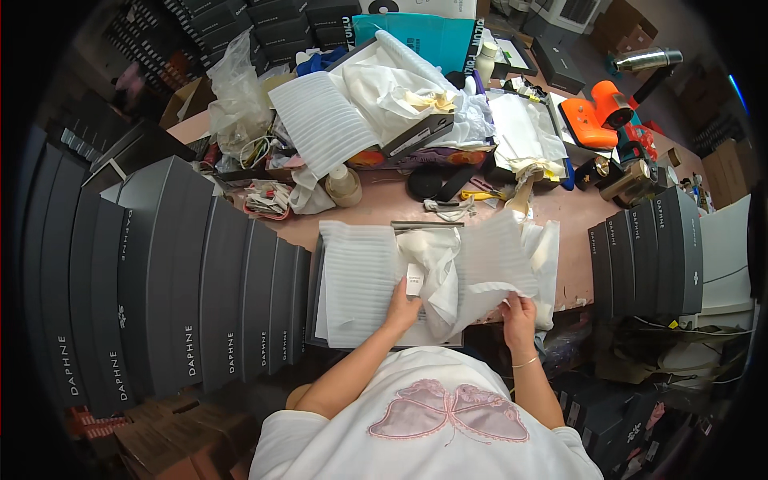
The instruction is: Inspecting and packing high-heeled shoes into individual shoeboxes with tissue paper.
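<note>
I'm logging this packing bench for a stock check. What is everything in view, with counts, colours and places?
Dark boxes: a long row, count unclear, charcoal, standing on edge at left.
More dark boxes: about five, charcoal, right edge of table.
Open box: one, dark, centre, under the wrapping.
Foam sheets: several, white, ribbed, in the open box.
Small tag: one, white, at the left fingertips.
Foam sheet pile: white, behind.
Bottle: one, pale, mid-table.
Orange tool: one, far right.
Table: pink.
Left hand: touching the tag.
Right hand: gripping a foam sheet edge.
</note>
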A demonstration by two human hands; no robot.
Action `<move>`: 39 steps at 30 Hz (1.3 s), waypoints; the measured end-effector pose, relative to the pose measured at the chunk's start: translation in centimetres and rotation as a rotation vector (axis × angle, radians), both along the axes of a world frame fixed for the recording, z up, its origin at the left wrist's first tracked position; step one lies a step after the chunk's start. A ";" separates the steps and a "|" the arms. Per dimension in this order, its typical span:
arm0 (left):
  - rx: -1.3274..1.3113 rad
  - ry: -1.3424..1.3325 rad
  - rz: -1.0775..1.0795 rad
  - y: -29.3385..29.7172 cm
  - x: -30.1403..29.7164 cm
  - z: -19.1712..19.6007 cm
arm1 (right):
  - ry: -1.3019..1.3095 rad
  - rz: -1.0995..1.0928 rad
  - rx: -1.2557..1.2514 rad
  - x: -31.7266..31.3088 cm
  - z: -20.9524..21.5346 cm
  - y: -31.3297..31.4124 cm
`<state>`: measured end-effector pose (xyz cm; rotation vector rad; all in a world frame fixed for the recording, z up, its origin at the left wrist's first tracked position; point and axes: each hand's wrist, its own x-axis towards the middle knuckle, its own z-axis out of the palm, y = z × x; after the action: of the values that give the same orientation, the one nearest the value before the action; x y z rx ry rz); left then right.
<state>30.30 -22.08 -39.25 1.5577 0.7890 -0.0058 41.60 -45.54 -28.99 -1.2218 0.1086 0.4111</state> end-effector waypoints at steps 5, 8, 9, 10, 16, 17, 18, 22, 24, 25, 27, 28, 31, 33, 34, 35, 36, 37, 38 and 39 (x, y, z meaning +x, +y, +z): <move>0.450 -0.188 -0.333 0.9 -2.4 8.0 | 0.410 0.333 -0.338 -0.2 1.9 -3.7; 0.679 -0.295 -0.333 2.5 -4.6 9.7 | 0.356 0.967 -0.380 -1.4 6.8 -3.1; 0.659 -0.258 -0.299 2.7 -5.1 9.9 | 0.269 0.980 -0.231 -2.7 8.1 -1.5; 0.637 -0.220 -0.256 2.8 -5.6 9.9 | 0.202 0.936 -0.093 -3.1 8.2 0.4; 0.609 -0.058 -0.124 3.7 -2.2 2.1 | -0.592 0.583 -0.601 -2.6 2.9 10.9; 0.631 -0.042 -0.108 4.1 -1.5 1.2 | -0.819 0.501 -0.797 -1.6 1.4 10.5; 0.669 -0.016 -0.145 4.5 -0.9 1.7 | -0.770 0.492 -0.846 -0.6 -1.1 8.9; 0.728 0.029 -0.203 5.5 0.4 3.2 | -0.230 0.725 -0.857 1.4 -5.5 4.9; 0.701 0.023 -0.182 6.0 0.4 2.8 | -0.036 0.798 -0.777 0.9 -5.4 5.0; 0.676 0.022 -0.158 6.4 0.6 2.3 | -0.071 0.763 -0.755 0.5 -4.9 5.4; 0.445 -0.015 -0.097 7.7 1.2 3.0 | -0.236 0.676 -0.720 -0.1 -3.5 5.5; 0.233 -0.039 -0.058 8.3 1.0 4.7 | -0.359 0.630 -0.709 -0.8 -2.4 4.9; -0.225 -0.135 -0.008 9.1 0.3 6.9 | -0.318 0.477 -0.460 -1.9 0.2 5.5; -0.410 -0.236 0.032 8.2 0.3 7.4 | 0.003 0.321 -0.050 -2.5 0.6 6.9; -0.477 -0.266 0.082 7.6 0.5 8.2 | 0.045 0.302 0.009 -2.2 0.8 7.5; -0.545 -0.291 0.132 6.5 0.6 9.0 | 0.092 0.282 0.067 -2.0 0.6 7.8; -0.613 -0.315 0.183 6.0 0.9 9.4 | 0.140 0.263 0.126 -1.6 0.3 8.2; -0.615 -0.317 0.149 6.0 1.2 8.9 | 0.145 0.279 0.058 -1.1 -0.8 8.1; -0.621 -0.314 0.114 6.0 1.5 7.5 | 0.156 0.291 -0.013 -0.2 -2.8 7.8; -0.630 -0.311 0.080 6.0 1.6 6.1 | 0.167 0.304 -0.087 0.7 -4.8 7.3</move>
<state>31.93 -16.10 -33.17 0.9008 0.5296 0.0424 42.33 -38.25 -33.76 -1.2925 0.0839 0.7806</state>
